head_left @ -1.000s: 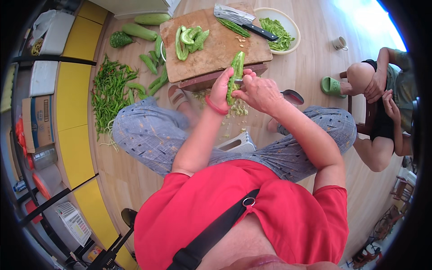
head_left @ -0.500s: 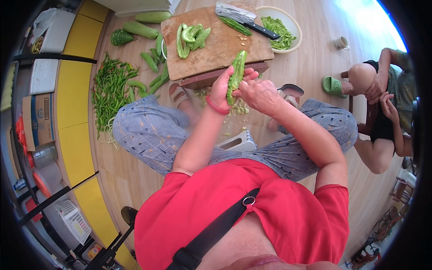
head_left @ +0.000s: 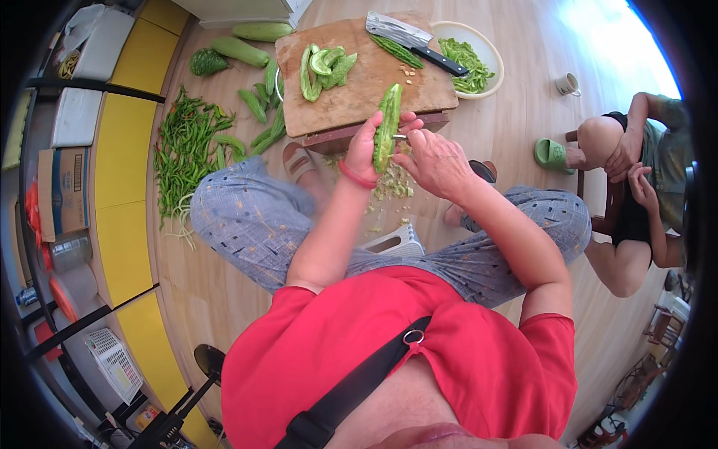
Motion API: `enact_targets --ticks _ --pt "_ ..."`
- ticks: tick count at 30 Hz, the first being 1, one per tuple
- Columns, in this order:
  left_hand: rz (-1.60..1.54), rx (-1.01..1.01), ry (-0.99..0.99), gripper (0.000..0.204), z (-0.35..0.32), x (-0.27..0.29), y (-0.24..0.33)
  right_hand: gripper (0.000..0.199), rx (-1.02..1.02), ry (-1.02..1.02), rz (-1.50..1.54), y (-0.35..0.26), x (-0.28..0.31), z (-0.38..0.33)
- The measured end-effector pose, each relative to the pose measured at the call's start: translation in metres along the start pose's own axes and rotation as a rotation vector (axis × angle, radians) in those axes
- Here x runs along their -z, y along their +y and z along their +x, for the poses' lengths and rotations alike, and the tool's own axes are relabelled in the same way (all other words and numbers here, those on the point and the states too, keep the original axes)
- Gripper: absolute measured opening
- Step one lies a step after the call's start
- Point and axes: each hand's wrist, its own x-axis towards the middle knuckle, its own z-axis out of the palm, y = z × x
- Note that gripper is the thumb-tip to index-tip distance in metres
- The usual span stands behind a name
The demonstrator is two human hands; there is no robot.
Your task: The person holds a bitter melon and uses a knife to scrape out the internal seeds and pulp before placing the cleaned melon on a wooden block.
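Observation:
A halved bitter melon (head_left: 388, 123) lies lengthwise in my left hand (head_left: 364, 152), cut side up and its pale hollow showing. My left fingers wrap round it from below, and a red band circles that wrist. My right hand (head_left: 440, 163) is closed on a metal spoon (head_left: 401, 138), whose handle end reaches the melon's edge. The spoon's dark bowl (head_left: 483, 171) seems to stick out behind the hand. Just beyond is a wooden cutting board (head_left: 359, 112) carrying cut bitter melon halves (head_left: 326, 69), a whole bitter melon (head_left: 396, 52) and a cleaver (head_left: 411, 41).
A white bowl (head_left: 496, 75) of sliced green pieces stands right of the board. Green chillies (head_left: 183, 142) and gourds (head_left: 239, 51) lie on the floor at left. Pale scraps (head_left: 393, 187) and a white stool (head_left: 400, 241) sit below my hands. Another person (head_left: 632, 153) sits at right near a mug (head_left: 568, 84).
My right hand has shifted slightly left and down beside the melon, bringing the spoon's handle end into sight. The melon is tilted more upright in my left hand.

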Motion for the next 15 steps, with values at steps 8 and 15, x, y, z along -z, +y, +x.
enact_targets --ticks 8,15 --pt "-0.020 0.004 0.010 0.050 0.002 -0.004 -0.013 0.050 -0.132 -0.301 0.026 -0.008 0.002 0.008" --pt "-0.189 0.047 -0.010 0.046 -0.001 -0.001 -0.013 0.036 0.017 -0.288 -0.106 -0.010 -0.005 0.004"
